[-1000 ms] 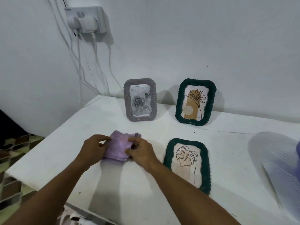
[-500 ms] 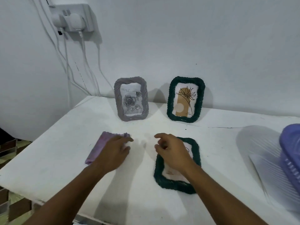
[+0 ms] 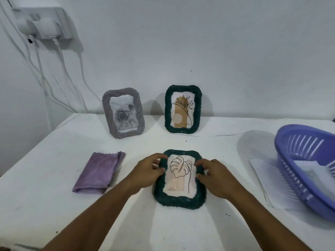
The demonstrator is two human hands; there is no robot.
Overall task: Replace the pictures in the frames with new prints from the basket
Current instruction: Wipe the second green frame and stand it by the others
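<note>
A dark green frame with a leaf print lies flat on the white table in front of me. My left hand grips its left edge and my right hand grips its right edge. Two more frames stand against the wall: a grey frame with a rose picture and a green frame with a flower print. A purple plastic basket at the right holds white prints.
A folded purple cloth lies on the table to the left of my hands. A white sheet lies under the basket. A wall socket with plugs and hanging cables are at the upper left.
Both hands let go of the purple cloth, which now lies folded on the table. They moved right and took hold of the flat green frame by its two sides. The view shifted right, showing the basket.
</note>
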